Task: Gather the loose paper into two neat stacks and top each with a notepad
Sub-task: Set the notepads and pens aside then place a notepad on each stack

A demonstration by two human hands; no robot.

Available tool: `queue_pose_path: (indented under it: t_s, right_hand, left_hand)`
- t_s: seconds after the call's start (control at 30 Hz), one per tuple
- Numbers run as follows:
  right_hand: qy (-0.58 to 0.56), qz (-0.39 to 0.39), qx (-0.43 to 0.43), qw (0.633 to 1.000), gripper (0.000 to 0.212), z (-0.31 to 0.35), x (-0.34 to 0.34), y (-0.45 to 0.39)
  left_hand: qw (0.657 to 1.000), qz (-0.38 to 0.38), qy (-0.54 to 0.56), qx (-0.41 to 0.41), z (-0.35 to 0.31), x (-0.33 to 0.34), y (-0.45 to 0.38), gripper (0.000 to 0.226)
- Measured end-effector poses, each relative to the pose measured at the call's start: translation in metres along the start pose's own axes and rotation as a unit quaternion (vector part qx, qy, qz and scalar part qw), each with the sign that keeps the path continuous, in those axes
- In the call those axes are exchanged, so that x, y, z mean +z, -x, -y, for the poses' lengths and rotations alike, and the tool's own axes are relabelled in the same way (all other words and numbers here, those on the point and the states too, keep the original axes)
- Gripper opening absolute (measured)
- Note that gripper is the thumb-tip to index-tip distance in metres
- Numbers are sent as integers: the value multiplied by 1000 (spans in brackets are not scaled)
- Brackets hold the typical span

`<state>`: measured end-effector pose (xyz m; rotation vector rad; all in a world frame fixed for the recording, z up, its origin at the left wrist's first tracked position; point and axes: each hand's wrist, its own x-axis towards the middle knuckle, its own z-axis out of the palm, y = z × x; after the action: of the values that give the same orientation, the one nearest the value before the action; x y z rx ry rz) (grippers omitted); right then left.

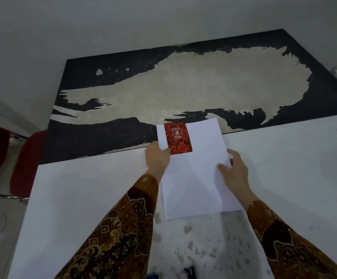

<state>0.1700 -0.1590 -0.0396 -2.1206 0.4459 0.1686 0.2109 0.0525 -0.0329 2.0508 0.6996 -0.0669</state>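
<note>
In the middle of the frame, the left hand (157, 158) is pinching the small red spiral notepad (177, 138) onto the white paper stack (198, 174). The right hand (233, 168) is gripping the stack's edge. The stack is poking past the white table (83, 188), so it might be tipping and the notepad sliding off.

I am reading this as a plain room in a home or small office; which one is not settling. A white table (83, 198) is butting against a black table (107, 135) with its coating peeling off. Bare pale walls (123, 27) are closing it in, and a red chair (25, 166) is sitting at left.
</note>
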Motion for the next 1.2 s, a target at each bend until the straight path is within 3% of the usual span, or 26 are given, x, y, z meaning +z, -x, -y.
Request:
queue_pose_path:
  t_s: [0.13,0.27,0.4,0.63,0.8,0.9,1.0,1.2]
  right_hand:
    - [101,-34,-40,994,49,-12,4,13]
    - [45,-33,-127,990,39,-1,5,72]
    - [-25,58,-158,985,31,13,22,140]
    - [-80,268,-49,959,14,12,67,278]
    - [-46,380,54,922,30,-1,108,357]
    - [-40,371,62,926,40,-2,121,389]
    - [-60,339,77,936,42,-7,131,400]
    - [-73,295,141,942,44,-1,144,398]
  left_hand:
    - [989,-11,-149,-5,8,-10,12,60]
    - [1000,-4,-10,12,19,-45,65,48]
    - [996,-29,65,63,58,-95,137,27]
    - [992,-122,40,17,174,-187,243,26]
    - [980,-164,-79,-77,250,-234,288,37]
    - [967,-162,-139,-142,282,-254,303,61]
    - [966,-136,-128,-177,298,-262,309,82]
    - [977,-125,-73,-156,306,-268,313,79]
